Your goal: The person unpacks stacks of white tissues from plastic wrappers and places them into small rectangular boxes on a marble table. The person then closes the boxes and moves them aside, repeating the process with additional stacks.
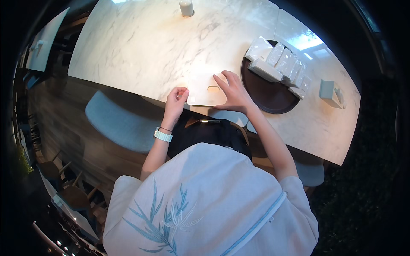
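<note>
A flat white box (201,84) with an oval opening, which looks like a tissue dispenser, lies at the near edge of the marble-look table (144,48). My left hand (177,100) touches its left edge with thumb and fingers pinched together. Over its right side, my right hand (233,92) is spread, thumb near the lower edge and fingers above the opening. Whether either hand bears its weight cannot be told. Right of my right hand, a dark round tray (259,92) carries several plastic-wrapped white packs (283,60).
A white cup-like object (186,8) stands at the table's far side. A pale box-shaped holder (331,94) stands on the right. Blue-grey chairs (123,123) are tucked along the near edge, with more tables and chairs at the far left.
</note>
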Available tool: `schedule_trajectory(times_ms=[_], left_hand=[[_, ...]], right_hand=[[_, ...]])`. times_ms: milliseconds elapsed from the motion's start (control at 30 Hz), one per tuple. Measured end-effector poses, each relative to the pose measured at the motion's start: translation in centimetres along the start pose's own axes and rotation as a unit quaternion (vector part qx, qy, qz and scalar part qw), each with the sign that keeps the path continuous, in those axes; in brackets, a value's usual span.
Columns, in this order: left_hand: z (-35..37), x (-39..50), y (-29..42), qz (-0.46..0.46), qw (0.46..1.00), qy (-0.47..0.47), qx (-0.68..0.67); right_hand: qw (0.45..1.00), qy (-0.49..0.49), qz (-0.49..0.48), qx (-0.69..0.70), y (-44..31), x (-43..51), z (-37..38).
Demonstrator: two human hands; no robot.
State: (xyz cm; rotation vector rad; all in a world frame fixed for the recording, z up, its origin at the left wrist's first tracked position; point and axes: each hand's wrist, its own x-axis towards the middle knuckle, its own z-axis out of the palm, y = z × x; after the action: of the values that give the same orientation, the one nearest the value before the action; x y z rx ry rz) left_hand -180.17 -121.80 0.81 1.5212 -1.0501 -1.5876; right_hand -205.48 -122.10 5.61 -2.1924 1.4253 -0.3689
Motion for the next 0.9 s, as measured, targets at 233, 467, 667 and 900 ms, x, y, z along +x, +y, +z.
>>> schedule_trajectory(times_ms=[233, 467, 667, 900], left_hand=[[-0.2, 0.1, -0.1, -0.009, 1.000, -0.019, 0.015], [-0.5, 0.2, -0.2, -0.020, 0.992, -0.020, 0.124], [-1.3, 0.3, -2.2, 0.008, 0.990, -0.047, 0.136], [-3.4, 0.5, 0.7, 0.100, 0.993, -0.065, -0.005]], right_hand=[[1.000, -0.001, -0.016, -0.011, 0.9, -0.2, 0.4], [0.997, -0.016, -0.017, -0.068, 1.8, -1.2, 0.2], [0.996, -0.081, 0.000, 0.024, 4.4, -1.5, -0.5], [0.521, -0.233, 0.418, 0.707, 5.8, 1.2, 4.8]])
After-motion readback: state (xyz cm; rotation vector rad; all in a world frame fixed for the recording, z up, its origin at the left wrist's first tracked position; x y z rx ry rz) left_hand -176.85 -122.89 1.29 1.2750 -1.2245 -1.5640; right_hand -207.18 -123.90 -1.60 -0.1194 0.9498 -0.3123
